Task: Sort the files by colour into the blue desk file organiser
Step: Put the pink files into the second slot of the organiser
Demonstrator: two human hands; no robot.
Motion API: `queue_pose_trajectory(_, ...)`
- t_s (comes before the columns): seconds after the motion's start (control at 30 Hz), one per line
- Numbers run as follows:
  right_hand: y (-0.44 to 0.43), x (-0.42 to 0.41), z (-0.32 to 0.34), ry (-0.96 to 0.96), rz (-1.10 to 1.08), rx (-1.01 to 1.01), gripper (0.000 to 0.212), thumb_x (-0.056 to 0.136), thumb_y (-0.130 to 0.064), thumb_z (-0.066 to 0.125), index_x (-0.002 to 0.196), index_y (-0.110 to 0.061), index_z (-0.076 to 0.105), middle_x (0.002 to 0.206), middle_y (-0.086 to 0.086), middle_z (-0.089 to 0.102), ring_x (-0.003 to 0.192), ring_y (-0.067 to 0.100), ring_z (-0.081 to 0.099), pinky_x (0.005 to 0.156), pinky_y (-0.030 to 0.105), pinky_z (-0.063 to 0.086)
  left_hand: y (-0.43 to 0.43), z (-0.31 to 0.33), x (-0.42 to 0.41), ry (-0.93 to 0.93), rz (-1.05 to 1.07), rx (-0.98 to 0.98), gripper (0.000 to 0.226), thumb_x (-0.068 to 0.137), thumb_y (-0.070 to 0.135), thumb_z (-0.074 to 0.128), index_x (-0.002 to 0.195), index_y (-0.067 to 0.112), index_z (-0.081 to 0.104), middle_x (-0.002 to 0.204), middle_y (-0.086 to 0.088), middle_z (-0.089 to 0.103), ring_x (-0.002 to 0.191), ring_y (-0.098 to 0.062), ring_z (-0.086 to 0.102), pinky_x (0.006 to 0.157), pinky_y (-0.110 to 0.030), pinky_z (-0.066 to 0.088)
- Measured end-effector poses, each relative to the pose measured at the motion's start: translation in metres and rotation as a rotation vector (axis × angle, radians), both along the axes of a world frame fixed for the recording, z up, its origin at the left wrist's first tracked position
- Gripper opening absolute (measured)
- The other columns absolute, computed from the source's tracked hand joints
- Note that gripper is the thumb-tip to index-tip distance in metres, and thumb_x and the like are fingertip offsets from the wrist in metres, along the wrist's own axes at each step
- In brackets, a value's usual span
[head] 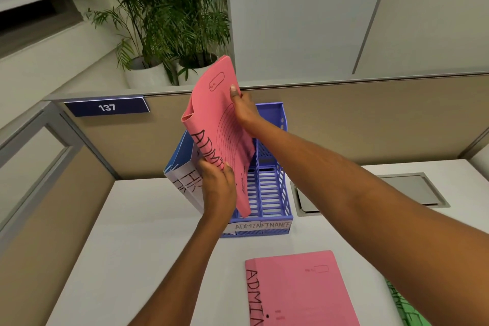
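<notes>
Files marked HR, blue and white card, already stand in the leftmost compartment of the blue desk file organiser, which sits toward the far edge of the desk, against the beige partition; so that part of the sort looks done; just right of them the left hand grips the lower spine edge of a pink file lettered ADMIN, fingers curled and pressed together around the card with the thumb over the front; the file is tilted, its bottom corner already down inside the middle compartment labelled ADMIN, its top leaning away to the left and bowing slightly, as thin matt card will; the right hand holds its upper right edge, thumb on the face, the other fingers hidden behind; the organiser itself is rigid moulded plastic with a slatted floor and perforated dividers, paper labels taped on its front lip; the FINANCE compartment at the right appears empty; by my reading the job is perhaps halfway; a second pink file lies flat near the desk's near edge, and a green file shows at the near right, both not yet sorted.
</notes>
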State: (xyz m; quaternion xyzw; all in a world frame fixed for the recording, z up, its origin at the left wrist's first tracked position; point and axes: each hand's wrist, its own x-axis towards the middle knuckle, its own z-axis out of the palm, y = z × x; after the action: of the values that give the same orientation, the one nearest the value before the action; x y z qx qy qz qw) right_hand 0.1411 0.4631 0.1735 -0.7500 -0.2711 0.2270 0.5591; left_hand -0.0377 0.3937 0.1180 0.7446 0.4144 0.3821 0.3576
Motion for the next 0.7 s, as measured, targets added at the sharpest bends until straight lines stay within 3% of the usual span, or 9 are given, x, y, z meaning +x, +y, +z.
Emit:
queue_pose_trajectory(0.1,0.002,-0.004,-0.004,-0.022,-0.017,-0.033,0.075,0.093,-0.067,0.030,0.138,-0.008,0.040,0.143,0.017,0.045,0.133,0.039,0.039,0.109,0.053,0.033,0.003,-0.004,0.000,-0.005,-0.005,-0.014,0.032,0.097,0.016,0.048,0.121,0.000,0.034,0.119,-0.020,0.055,0.089,-0.018,0.053,0.071,-0.024,0.045)
queue_pose_trajectory(0.23,0.005,-0.005,0.001,-0.009,-0.065,-0.034,0.077,0.092,-0.070,0.028,0.137,-0.009,0.041,0.144,0.016,0.043,0.135,0.042,0.033,0.112,0.057,0.028,0.007,-0.008,-0.002,0.004,-0.017,-0.038,0.042,0.097,0.019,0.048,0.129,-0.002,0.032,0.128,-0.021,0.052,0.109,-0.030,0.058,0.080,-0.026,0.047)
queue_pose_trajectory(0.43,0.003,-0.013,-0.007,-0.086,0.020,-0.080,0.073,0.096,-0.062,0.031,0.141,-0.006,0.040,0.146,0.018,0.040,0.135,0.041,0.037,0.111,0.055,0.032,-0.003,-0.027,-0.007,0.048,0.002,-0.035,0.042,0.096,0.017,0.051,0.127,-0.004,0.034,0.122,-0.024,0.055,0.106,-0.035,0.059,0.079,-0.028,0.045)
queue_pose_trajectory(0.7,-0.011,-0.045,-0.027,-0.077,0.140,-0.020,0.073,0.098,-0.057,0.034,0.153,-0.011,0.022,0.157,0.012,0.031,0.142,0.033,0.034,0.116,0.051,0.029,-0.024,-0.047,-0.002,0.144,0.080,-0.082,0.036,0.094,0.015,0.054,0.120,-0.006,0.041,0.112,-0.027,0.061,0.096,-0.037,0.065,0.075,-0.033,0.051)
